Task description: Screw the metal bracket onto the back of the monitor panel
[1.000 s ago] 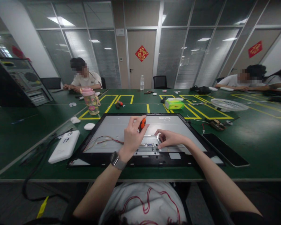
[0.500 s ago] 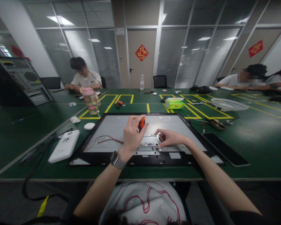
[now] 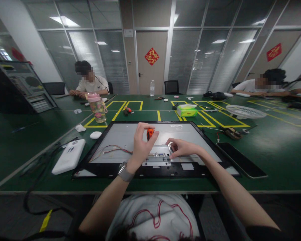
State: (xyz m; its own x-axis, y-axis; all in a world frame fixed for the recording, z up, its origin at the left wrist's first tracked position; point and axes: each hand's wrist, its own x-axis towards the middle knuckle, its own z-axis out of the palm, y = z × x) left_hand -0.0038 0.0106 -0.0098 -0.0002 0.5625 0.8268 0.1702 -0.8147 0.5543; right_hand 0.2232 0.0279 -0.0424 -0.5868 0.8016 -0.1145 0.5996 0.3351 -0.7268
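An orange-and-black screwdriver [image 3: 149,134] stands roughly upright in my left hand [image 3: 140,142], its handle between thumb and fingers. The hand hides its shaft and tip. Below lies a metal bracket box [image 3: 158,163] with connector ports along its front, on the back of a flat monitor panel [image 3: 120,134]. My right hand [image 3: 182,148] grips the right end of the box, thumb at the front and fingers at the rear. Thin coloured wires [image 3: 112,147] run out from the left of the box across the panel.
Left of the panel are a white power bank [image 3: 69,157], a white oval case [image 3: 95,135] and a pink-lidded bottle [image 3: 97,108]. A black phone [image 3: 240,160] lies to the right. Beyond are a green tissue pack [image 3: 187,110] and a white racket-shaped object [image 3: 245,112]. People sit across the table.
My left fingers have shifted and turned on the screwdriver handle, which shows more orange and sits slightly left of before. My right hand has stayed at the box.
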